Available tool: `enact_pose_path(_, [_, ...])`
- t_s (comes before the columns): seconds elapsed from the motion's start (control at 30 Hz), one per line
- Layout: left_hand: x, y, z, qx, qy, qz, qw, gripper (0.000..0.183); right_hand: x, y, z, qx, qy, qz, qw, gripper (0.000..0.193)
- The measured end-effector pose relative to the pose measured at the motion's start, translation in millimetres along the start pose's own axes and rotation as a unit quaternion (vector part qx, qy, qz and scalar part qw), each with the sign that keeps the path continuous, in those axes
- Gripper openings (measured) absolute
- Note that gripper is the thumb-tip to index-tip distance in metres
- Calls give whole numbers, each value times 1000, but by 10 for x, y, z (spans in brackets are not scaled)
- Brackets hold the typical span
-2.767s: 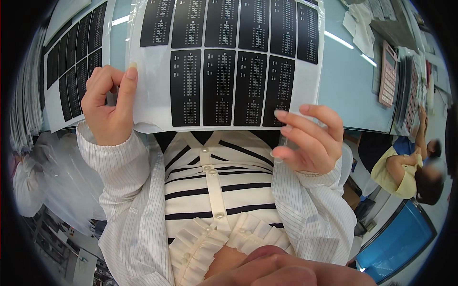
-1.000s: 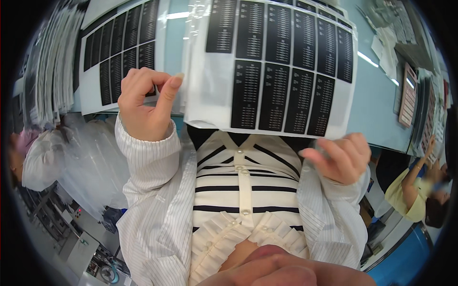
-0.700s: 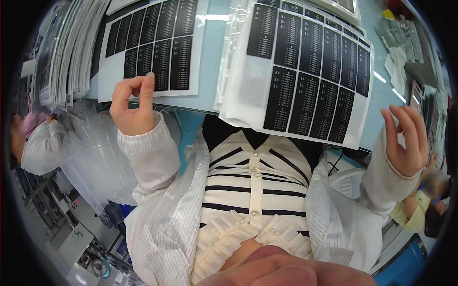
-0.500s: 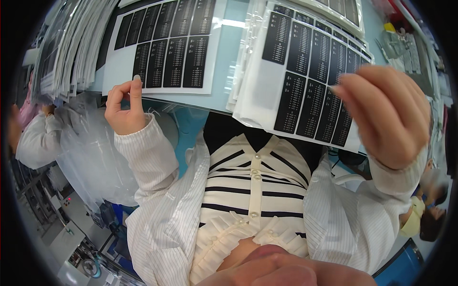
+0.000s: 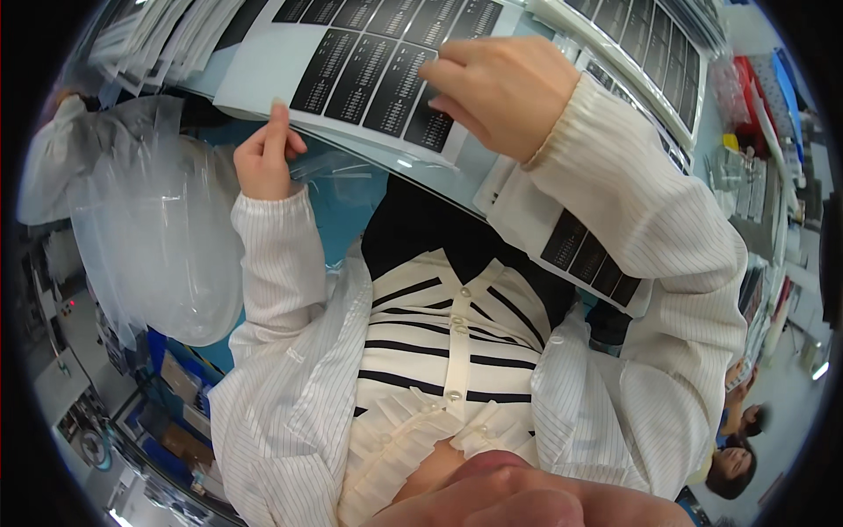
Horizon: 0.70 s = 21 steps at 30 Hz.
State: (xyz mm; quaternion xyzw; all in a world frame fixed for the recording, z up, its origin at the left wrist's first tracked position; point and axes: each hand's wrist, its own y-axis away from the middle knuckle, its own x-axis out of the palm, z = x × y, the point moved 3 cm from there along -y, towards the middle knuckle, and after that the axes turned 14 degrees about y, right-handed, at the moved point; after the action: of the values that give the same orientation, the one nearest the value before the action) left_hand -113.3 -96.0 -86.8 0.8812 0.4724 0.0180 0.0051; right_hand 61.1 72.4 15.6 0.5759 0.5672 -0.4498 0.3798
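A white sheet (image 5: 250,75) with rows of black rectangular labels lies at the front edge of the table. At its lower left edge is my left hand (image 5: 265,162), one digit pointing up onto the edge and the others curled in; what they hold, if anything, does not show. My right hand (image 5: 514,97) is over the sheet's right part, thumb and fingers close together at the black labels; anything between them is too small to name. Under my right forearm, partly hidden, lies a second stack of label sheets (image 5: 571,246).
A tray of black label sheets (image 5: 654,53) stands at the back right. Packed sheets (image 5: 167,39) stand at the far left, above a large clear plastic bag (image 5: 167,228). Co-workers (image 5: 733,465) show at the right rim; a person's sleeve (image 5: 57,158) shows on the left.
My right hand has moved left from the right stack to the left label sheet. My left hand stays near that sheet's lower left edge. The whole view has turned somewhat.
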Motion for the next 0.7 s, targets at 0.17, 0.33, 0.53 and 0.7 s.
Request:
enact_pose_path(0.17, [-71,-48,79,-35,23,31,999,41,-321,-230,-91,-2,-45,32,998,13])
enact_pose_path(0.33, [-148,99,164,-27,110,57,992,23,-190,-392,110,-11,-31,-32,999,17])
enact_pose_path(0.53, [-138,354,156,-38,146,70,986,19,-25,-486,458,-15,-133,-66,989,20])
enact_pose_path(0.7, [-82,446,152,-39,133,99,985,21,102,-505,644,3,-143,-69,987,29])
